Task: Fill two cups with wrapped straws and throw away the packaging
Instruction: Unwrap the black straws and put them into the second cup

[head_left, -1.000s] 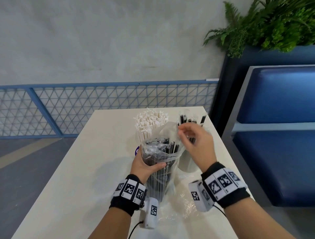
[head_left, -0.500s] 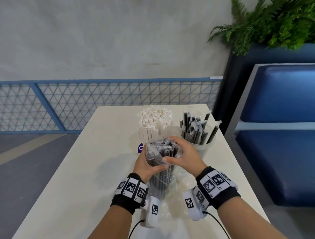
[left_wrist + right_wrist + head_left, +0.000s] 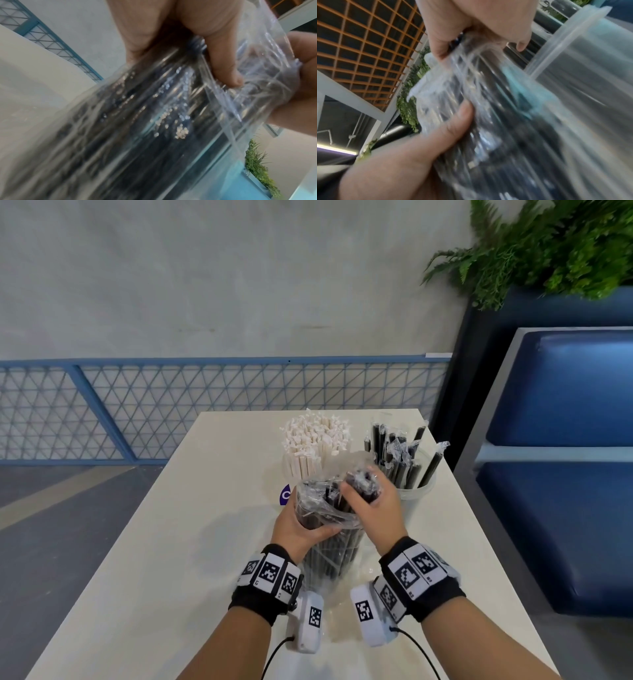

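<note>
Straws are the matter here, and the clear plastic bag of black ones, upright at the near middle of the table, serves as landmark. Left of the bag, the left hand wraps its fingers round the bag's middle and steadies it. Behind the bag stands the cup of white straws. At the bag's open mouth the right hand has closed on a bunch of black straws. Right of and behind the bag sits the clear cup, only partly filled. The step looks like drawing out a handful; next, lift it clear of the plastic and drop it upright into that cup.
</note>
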{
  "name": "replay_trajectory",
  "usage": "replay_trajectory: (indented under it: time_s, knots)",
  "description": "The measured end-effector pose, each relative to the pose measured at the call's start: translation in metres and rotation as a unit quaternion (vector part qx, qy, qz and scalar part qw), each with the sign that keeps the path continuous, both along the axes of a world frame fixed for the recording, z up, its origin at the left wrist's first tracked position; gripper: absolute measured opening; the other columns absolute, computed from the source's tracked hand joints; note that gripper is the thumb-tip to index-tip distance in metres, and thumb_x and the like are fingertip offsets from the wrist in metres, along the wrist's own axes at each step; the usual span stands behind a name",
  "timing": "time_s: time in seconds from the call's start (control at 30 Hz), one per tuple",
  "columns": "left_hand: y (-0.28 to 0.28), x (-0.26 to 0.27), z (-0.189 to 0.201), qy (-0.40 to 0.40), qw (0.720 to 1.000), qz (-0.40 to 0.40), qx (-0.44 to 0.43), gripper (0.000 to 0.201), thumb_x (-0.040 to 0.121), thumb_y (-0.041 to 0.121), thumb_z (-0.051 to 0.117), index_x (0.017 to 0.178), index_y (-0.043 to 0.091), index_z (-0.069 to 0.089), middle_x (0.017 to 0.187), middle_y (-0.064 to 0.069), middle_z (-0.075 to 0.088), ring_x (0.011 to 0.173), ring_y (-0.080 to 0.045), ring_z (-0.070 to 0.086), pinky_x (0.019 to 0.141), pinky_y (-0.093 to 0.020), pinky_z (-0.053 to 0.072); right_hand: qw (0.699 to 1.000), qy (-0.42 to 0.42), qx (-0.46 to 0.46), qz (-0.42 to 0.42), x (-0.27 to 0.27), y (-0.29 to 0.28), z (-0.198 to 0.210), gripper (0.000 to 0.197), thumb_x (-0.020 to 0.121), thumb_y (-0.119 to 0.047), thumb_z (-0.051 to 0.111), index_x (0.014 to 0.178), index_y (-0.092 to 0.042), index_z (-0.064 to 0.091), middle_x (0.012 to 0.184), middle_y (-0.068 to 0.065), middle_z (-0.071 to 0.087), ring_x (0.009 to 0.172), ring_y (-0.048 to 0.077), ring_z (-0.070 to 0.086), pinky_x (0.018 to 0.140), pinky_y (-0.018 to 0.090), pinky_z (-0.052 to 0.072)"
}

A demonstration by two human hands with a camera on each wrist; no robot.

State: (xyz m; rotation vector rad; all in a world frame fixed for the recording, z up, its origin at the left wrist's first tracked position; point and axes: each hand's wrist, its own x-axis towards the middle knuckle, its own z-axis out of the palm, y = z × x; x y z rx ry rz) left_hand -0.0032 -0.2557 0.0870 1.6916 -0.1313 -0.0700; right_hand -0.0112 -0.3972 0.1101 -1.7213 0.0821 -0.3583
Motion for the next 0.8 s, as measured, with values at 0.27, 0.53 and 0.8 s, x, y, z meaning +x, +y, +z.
replay_trajectory:
  time_s: [0.27,0.53,0.8]
  knots:
    - [-0.002,0.005,0.0,-0.018,0.999,0.017,0.044,0.072,0.062,0.012,0.083,0.125,0.013,0.048,0.109,0.004,0.062,0.102,-0.009,0.058,0.078,-0.001,0.043,0.992,-0.066,0.108,-0.012,0.001,-0.014,0.054,0.069,0.066,-0.05,0.074,0.115,-0.007,0.055,0.115,0.02,0.062,0.112,0.035,0.058,0.101,0.052,0.044]
    - [0.002,0.011,-0.006,-0.018,0.998,0.031,0.052,0.069,0.06,0.016,0.085,0.121,0.014,0.052,0.111,-0.002,0.066,0.106,-0.016,0.062,0.097,-0.037,0.049,0.983,-0.12,0.139,0.017,-0.004,-0.022,0.078,0.034,0.08,-0.007,0.07,0.109,0.003,0.054,0.093,0.008,0.066,0.088,0.018,0.063,0.086,0.03,0.051]
    - [0.001,0.011,-0.006,-0.023,0.998,0.025,0.05,0.068,0.062,0.013,0.084,0.122,0.014,0.052,0.109,0.001,0.067,0.105,-0.013,0.063,0.09,-0.027,0.052,0.998,0.01,0.052,0.018,-0.011,-0.008,0.028,0.02,0.07,-0.008,0.078,0.086,-0.015,0.067,0.083,-0.008,0.07,0.073,-0.005,0.066,0.074,0.019,0.053]
